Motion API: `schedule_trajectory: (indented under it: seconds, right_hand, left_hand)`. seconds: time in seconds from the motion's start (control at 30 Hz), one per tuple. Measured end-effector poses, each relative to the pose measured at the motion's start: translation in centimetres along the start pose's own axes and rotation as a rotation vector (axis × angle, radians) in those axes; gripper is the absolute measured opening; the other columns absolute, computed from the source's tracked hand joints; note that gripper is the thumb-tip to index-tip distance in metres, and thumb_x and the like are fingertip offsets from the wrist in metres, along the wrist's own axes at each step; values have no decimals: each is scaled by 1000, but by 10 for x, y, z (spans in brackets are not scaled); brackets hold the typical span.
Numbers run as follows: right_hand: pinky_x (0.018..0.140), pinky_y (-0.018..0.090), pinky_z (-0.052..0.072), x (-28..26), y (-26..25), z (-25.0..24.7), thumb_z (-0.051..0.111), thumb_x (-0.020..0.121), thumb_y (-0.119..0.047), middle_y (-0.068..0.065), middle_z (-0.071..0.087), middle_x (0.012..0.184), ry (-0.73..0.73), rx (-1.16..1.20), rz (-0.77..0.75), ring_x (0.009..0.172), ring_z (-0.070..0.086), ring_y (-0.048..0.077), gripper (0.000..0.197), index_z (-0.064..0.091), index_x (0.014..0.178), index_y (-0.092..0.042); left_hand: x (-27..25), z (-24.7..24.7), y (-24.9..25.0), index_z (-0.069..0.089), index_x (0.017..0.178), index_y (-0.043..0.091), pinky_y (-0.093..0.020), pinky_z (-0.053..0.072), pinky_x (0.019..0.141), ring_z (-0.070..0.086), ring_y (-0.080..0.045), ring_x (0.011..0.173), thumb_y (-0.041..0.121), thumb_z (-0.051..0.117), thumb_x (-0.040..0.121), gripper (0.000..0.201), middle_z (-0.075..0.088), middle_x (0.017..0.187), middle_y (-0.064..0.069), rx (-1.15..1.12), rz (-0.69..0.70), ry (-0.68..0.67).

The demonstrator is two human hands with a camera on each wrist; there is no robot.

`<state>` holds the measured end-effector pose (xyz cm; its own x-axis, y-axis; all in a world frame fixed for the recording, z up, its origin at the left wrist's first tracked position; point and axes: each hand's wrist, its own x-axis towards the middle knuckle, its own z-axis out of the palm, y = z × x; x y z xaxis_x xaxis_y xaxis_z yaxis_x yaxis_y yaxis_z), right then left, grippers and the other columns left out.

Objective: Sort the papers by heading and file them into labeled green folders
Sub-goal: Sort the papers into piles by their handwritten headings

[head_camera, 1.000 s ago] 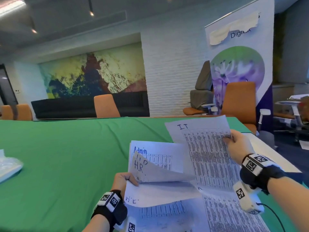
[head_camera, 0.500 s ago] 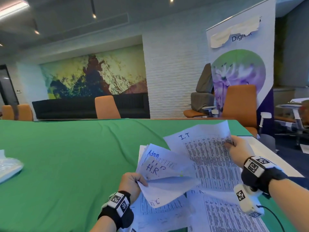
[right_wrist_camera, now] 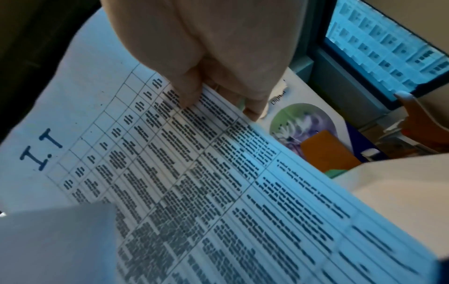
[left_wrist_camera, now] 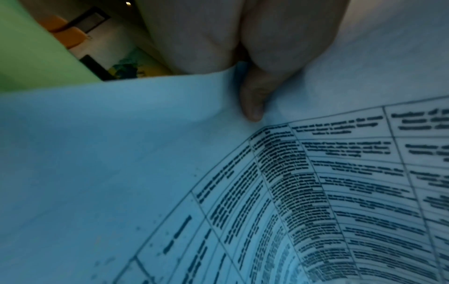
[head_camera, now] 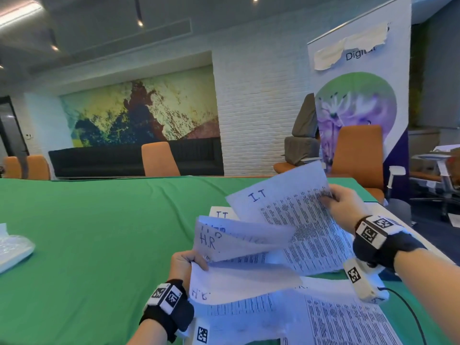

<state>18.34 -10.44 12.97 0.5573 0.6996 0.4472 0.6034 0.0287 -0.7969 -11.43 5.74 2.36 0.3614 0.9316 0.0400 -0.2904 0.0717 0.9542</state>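
Observation:
My right hand (head_camera: 334,199) pinches the right edge of a printed sheet headed "I.T" (head_camera: 293,215) and holds it tilted above the green table (head_camera: 99,232). In the right wrist view the thumb (right_wrist_camera: 187,90) lies on top of that I.T sheet (right_wrist_camera: 170,173). My left hand (head_camera: 189,261) grips the left edges of curled sheets headed "H.R" (head_camera: 234,240). The left wrist view shows a fingertip (left_wrist_camera: 252,109) pressed into a fold of paper (left_wrist_camera: 121,153). Another "I.T" sheet (head_camera: 222,215) lies flat behind them. More printed sheets (head_camera: 336,317) lie below. No green folder is in view.
A clear plastic item (head_camera: 12,250) lies at the table's left edge. Orange chairs (head_camera: 159,159) stand along the far side and at the right (head_camera: 358,155). A tall banner (head_camera: 358,95) stands beyond the right end. A black cable (head_camera: 408,310) runs from my right wrist.
My right hand has lifted the I.T sheet higher and to the right. The left hand has raised and fanned the H.R sheets, uncovering another I.T sheet behind; the Admin heading is now covered.

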Motion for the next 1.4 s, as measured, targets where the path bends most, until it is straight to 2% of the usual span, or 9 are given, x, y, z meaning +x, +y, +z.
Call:
schedule_trajectory:
  seconds: [0.2,0.33,0.5,0.63,0.77,0.87,1.0,1.23,1.4]
  right_hand:
    - [66,26,49,6,-12,8,49,94,1,3,65,91,140,217,53,70,59,8,22,62,105,-13]
    - [80,39,54,-7,7,22,54,92,-1,5,69,92,-133,-60,122,85,65,24,20,63,90,-19]
    - [51,17,50,-25,15,47,51,93,1,-4,64,70,-209,90,193,57,56,12,20,64,95,-15]
    - [73,51,56,-34,24,65,45,97,-6,7,65,74,-256,185,327,64,59,24,19,62,98,-14]
    - [66,46,58,-30,33,70,43,96,-3,14,68,88,-161,142,349,70,63,32,22,61,109,-10]
    - [68,45,55,-27,36,67,42,96,-3,11,65,83,-154,89,369,69,61,30,21,58,107,-11]
    - [69,45,57,-28,29,71,40,98,-5,6,62,70,-291,207,397,65,61,24,22,59,91,-14]
    - [62,38,56,-28,25,78,54,90,2,19,72,93,-342,452,342,76,68,31,19,66,105,0]
    - [67,43,58,-33,27,77,61,85,5,20,69,100,-397,491,340,81,68,33,26,63,110,-3]
  left_hand:
    - [-6,-4,23,54,29,9,-18,40,40,40,-16,32,-29,32,60,54,47,37,-2,-6,155,35]
    - [-4,-5,24,58,32,10,-8,31,35,37,-5,27,-17,42,70,50,46,34,0,-11,311,15]
    - [2,5,10,59,32,10,-7,27,34,37,-3,28,6,46,57,29,49,34,2,-71,374,-15]
    - [5,12,4,60,32,10,-6,27,35,38,-4,27,22,60,41,15,51,34,0,-97,389,-55]
    - [3,11,6,61,34,10,-9,31,37,41,-5,29,23,63,44,17,53,36,1,-87,380,-57]
    - [12,4,3,62,35,11,-13,33,44,42,-5,33,-13,47,79,53,53,38,3,-37,357,-27]
    - [14,4,0,63,37,15,-18,42,48,48,-4,41,-31,48,73,60,57,43,6,87,299,-35]
    - [9,19,5,63,35,10,-12,37,36,45,-7,31,-22,36,83,64,55,38,-1,5,294,-102]
    - [0,22,4,69,42,14,-14,39,38,49,-7,36,-4,64,61,26,61,45,0,39,300,-172]
